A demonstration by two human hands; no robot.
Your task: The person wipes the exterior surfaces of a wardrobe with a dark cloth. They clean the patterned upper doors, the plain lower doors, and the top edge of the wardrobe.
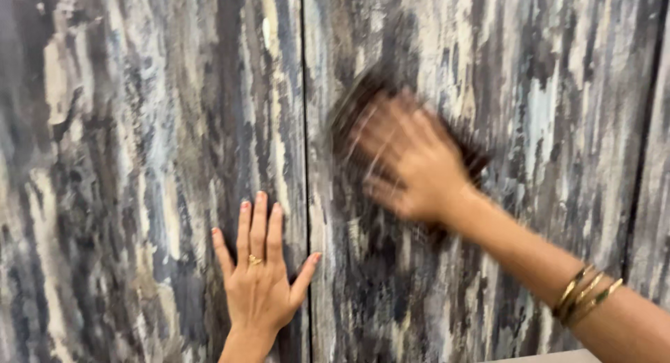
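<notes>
The right hand (408,164) was smeared with blur, and the dark cloth-like thing (363,101) under it was too blurred to identify; whether the fingers gripped it or only pressed it I could not tell. That arm reached in from the lower right, gold bangles (585,295) at the wrist. The left hand (259,279) lay flat, fingers spread, holding nothing, on the streaked grey panel (139,161) beside the vertical seam (305,91).

The left hand (258,283) lies flat on the panel (139,161), left of the seam (305,126). The right hand (412,164) with a cloth (363,98) lies right of the seam, higher up.
</notes>
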